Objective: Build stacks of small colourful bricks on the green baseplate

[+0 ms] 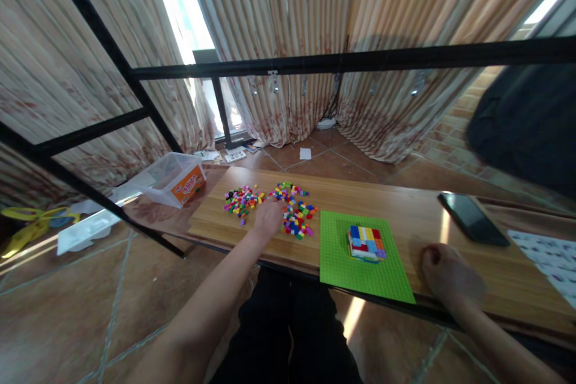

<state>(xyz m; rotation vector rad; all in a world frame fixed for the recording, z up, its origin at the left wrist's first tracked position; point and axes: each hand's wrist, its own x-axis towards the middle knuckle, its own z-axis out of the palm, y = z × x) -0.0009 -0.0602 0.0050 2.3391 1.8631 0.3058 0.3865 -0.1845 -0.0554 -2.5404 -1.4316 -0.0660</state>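
Note:
My left hand (268,218) reaches into a scatter of small coloured bricks (294,211) on the wooden table (405,204). Its fingers are curled down among the bricks, and what they hold, if anything, is hidden. A second heap of bricks (242,199) lies just left of that hand. A green baseplate (342,258) lies at the table's front edge, with a multicoloured block of stacked bricks (366,243) on it. My right hand (445,273) rests on the table right of the baseplate, fingers curled into a loose fist.
A black phone (472,218) lies at the right, with a printed sheet (551,258) beyond it. A clear plastic box with an orange label (177,179) stands at the table's left end. A black metal frame (342,61) crosses overhead. A dark shape (528,126) hangs at far right.

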